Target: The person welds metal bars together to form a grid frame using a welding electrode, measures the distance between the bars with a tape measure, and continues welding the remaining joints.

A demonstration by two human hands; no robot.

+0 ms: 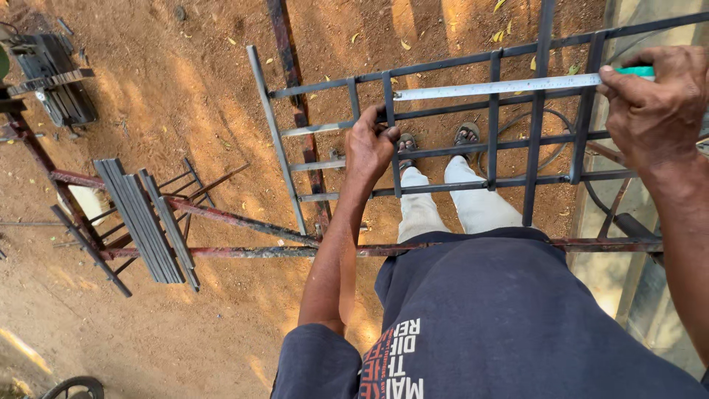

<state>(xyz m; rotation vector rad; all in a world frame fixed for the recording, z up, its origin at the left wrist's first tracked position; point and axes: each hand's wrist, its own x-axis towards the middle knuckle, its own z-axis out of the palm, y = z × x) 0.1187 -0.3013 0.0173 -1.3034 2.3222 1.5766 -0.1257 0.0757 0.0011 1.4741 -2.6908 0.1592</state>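
A dark steel grille frame [493, 140] of crossed bars lies on a rusty metal stand in front of me. My left hand [369, 148] grips one upright bar of the grille near its left side and pins the end of a metal measuring tape [495, 87] there. The tape stretches rightward along a horizontal bar. My right hand [653, 103] holds the tape's other end with its green case at the grille's right edge, fingers closed around it.
A rusty stand rail [295, 250] runs below the grille. A bundle of grey steel strips [144, 218] rests on the stand at left. A dark machine [52, 77] sits at the upper left on sandy ground. My feet in sandals [436, 140] show through the bars.
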